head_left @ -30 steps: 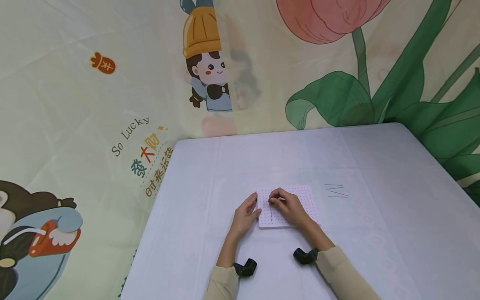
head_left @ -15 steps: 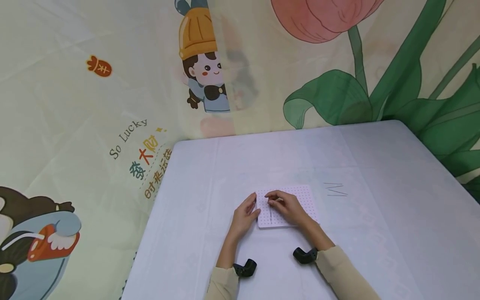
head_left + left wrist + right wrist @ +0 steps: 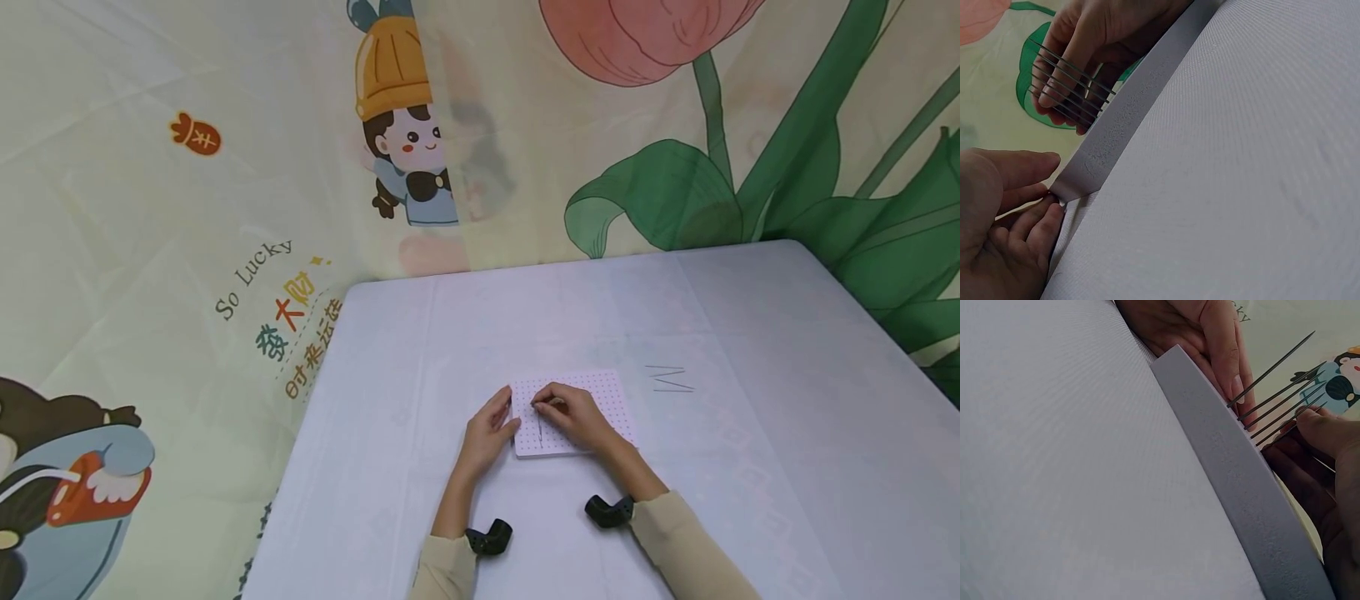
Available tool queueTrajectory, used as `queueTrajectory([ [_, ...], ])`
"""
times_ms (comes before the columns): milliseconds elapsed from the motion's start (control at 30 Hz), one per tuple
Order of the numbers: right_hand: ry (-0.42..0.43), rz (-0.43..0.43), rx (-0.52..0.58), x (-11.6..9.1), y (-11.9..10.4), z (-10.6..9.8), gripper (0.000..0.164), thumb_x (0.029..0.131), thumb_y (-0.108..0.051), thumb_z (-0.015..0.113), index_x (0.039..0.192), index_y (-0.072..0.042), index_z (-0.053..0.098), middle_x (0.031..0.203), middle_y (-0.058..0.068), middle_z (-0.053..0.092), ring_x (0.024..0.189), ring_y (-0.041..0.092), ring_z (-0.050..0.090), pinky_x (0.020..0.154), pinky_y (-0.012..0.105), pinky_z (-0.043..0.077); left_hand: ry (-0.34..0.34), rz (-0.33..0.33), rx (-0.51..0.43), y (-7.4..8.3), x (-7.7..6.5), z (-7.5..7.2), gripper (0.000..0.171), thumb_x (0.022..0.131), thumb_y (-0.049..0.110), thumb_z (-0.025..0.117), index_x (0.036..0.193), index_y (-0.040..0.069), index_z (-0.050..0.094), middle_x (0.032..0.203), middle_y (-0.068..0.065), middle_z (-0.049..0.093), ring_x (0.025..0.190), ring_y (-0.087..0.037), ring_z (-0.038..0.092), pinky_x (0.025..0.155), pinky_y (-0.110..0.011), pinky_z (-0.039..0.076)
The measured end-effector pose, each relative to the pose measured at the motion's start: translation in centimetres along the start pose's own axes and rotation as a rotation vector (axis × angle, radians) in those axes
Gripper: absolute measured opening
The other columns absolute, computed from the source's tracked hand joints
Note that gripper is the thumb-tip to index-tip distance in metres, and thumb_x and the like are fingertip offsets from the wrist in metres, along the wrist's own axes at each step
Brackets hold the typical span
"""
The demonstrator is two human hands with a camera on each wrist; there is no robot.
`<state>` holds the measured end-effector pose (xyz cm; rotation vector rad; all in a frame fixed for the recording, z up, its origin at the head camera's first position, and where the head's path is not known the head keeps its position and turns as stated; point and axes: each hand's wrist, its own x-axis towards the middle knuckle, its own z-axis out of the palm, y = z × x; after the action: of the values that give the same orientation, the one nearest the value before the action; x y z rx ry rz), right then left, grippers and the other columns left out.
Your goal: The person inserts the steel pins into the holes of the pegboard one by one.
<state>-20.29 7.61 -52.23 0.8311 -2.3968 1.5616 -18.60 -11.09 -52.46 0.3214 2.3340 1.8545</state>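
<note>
A pale lilac board (image 3: 603, 387) dotted with a grid of small marks lies on the table. My left hand (image 3: 487, 429) rests at its left edge, fingers fairly straight; in the left wrist view the fingers (image 3: 1041, 228) touch the board's corner. Several thin dark needles (image 3: 1275, 362) stand in a row in the board, slightly leaning in the wrist views. With thumb and forefinger my right hand (image 3: 572, 413) pinches a needle at the far end of this row; its fingers partly hide it.
To the right of the board, several loose needles (image 3: 669, 380) lie flat on the white-covered table (image 3: 450, 333). A printed curtain (image 3: 510, 108) hangs behind the table's far edge. Each wrist carries a black camera (image 3: 491, 537).
My right forefinger straightened half a second ago and has since bent back toward the thumb over the row of needles. The left hand stays at the board's edge.
</note>
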Motion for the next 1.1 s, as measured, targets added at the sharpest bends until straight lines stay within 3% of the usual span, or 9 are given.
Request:
queueTrajectory([
  [67,-0.004,-0.013,-0.005,0.1,-1.0,-0.2,0.009,0.082,0.003,0.059,0.091,0.004,0.061,0.086,0.014,0.065,0.080,0.025,0.064,0.075,0.027,0.056,-0.001,0.001,0.001,0.0,0.0,0.0,0.055,0.085,0.001,0.056,0.134,-0.006,0.032,0.143,-0.017,0.028,0.130,-0.024,0.030,0.105,-0.023,0.031],
  [133,0.003,-0.023,0.002,0.0,-0.2,0.1,0.009,0.082,0.004,0.059,0.090,0.004,0.061,0.086,0.014,0.065,0.080,0.026,0.064,0.074,0.029,0.056,-0.004,0.003,0.001,0.4,-0.1,0.0,0.055,0.085,0.000,0.055,0.134,-0.007,0.032,0.143,-0.019,0.027,0.130,-0.025,0.030,0.105,-0.025,0.031],
  [300,0.013,-0.009,0.004,-0.3,2.4,0.7,0.010,0.082,-0.005,0.062,0.091,-0.005,0.064,0.088,0.004,0.067,0.080,0.017,0.065,0.073,0.025,0.056,-0.001,0.002,0.012,0.3,-0.2,0.0,0.055,0.084,-0.002,0.056,0.134,-0.007,0.032,0.143,-0.018,0.028,0.130,-0.024,0.031,0.104,-0.024,0.032],
  [467,-0.017,0.034,0.041,-0.5,3.0,0.3,0.018,0.083,-0.016,0.062,0.100,-0.014,0.067,0.094,-0.003,0.067,0.084,0.008,0.063,0.074,0.021,0.055,0.008,-0.004,0.023,0.0,-0.1,0.1,0.055,0.084,-0.002,0.056,0.134,-0.005,0.033,0.143,-0.016,0.029,0.130,-0.022,0.031,0.104,-0.022,0.032],
  [633,-0.011,0.068,0.070,-0.7,3.2,-0.5,0.024,0.083,-0.018,0.062,0.107,-0.014,0.066,0.100,-0.001,0.067,0.091,0.011,0.063,0.079,0.021,0.054,0.024,0.002,0.029,-0.9,0.2,0.3,0.055,0.084,-0.001,0.057,0.134,-0.003,0.035,0.143,-0.015,0.030,0.130,-0.023,0.031,0.104,-0.024,0.032],
  [800,0.087,0.088,0.075,-1.5,4.2,-3.3,0.023,0.083,-0.014,0.062,0.105,-0.006,0.066,0.103,0.005,0.066,0.095,0.015,0.061,0.082,0.018,0.052,0.041,-0.019,0.056,-2.5,0.8,0.5,0.056,0.084,0.005,0.059,0.135,0.004,0.036,0.143,-0.008,0.031,0.130,-0.017,0.031,0.104,-0.020,0.032],
  [1100,0.281,0.255,-0.327,-5.6,7.6,-11.5,0.013,0.079,-0.021,0.067,0.092,-0.016,0.067,0.093,0.001,0.066,0.085,0.009,0.059,0.072,0.007,0.048,0.052,-0.056,0.079,-3.1,1.0,0.5,0.058,0.084,0.005,0.060,0.136,0.008,0.036,0.144,-0.004,0.030,0.130,-0.013,0.031,0.103,-0.017,0.032],
])
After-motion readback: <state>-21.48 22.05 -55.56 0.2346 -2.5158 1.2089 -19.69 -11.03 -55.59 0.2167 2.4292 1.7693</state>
